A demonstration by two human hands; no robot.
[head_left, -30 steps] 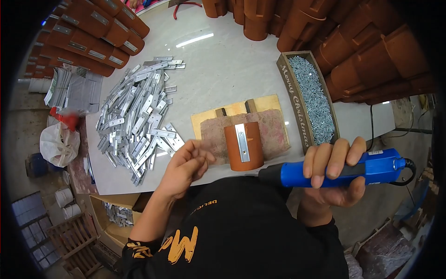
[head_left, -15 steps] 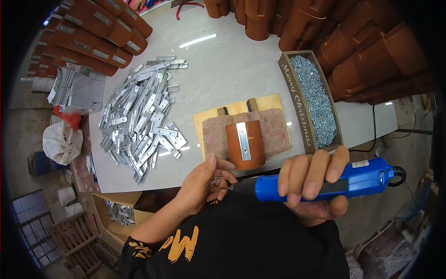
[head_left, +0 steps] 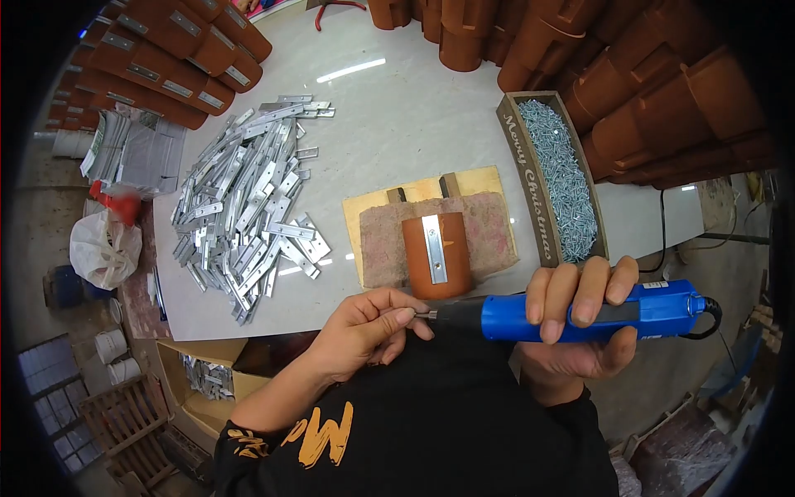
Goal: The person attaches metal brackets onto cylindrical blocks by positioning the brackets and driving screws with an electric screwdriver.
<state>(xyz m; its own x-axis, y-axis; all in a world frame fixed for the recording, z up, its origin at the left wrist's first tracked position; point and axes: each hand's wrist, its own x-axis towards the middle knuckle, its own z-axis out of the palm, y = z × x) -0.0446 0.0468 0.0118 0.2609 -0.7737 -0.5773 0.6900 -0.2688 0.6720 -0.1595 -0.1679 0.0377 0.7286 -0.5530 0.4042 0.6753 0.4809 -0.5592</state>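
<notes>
A blue electric screwdriver [head_left: 571, 319] with a black nose lies across my right hand [head_left: 580, 311], whose fingers wrap around its body. Its bit points left, toward my left hand [head_left: 373, 331]. At the bit's tip, thumb and finger of my left hand pinch a small screw, mostly hidden by the fingers. Just beyond the hands, a brown terracotta-coloured pot [head_left: 457, 257] lies on its side with a metal strip [head_left: 435, 250] along its top. One screw head shows near the strip's far end. Under the pot is a worn pinkish pad [head_left: 383, 240] on a yellow board [head_left: 352, 204].
A pile of metal strips [head_left: 248, 199] spreads over the left of the table [head_left: 389, 116]. To the right stands a wooden box [head_left: 530, 186] of loose screws [head_left: 563, 182]. Stacked brown pots [head_left: 679, 108] line the back and right; others with strips [head_left: 157, 66] are back left.
My left fingers have closed into a pinch at the screwdriver's tip. The screwdriver has moved slightly right and up with my right hand. The pot remains in place.
</notes>
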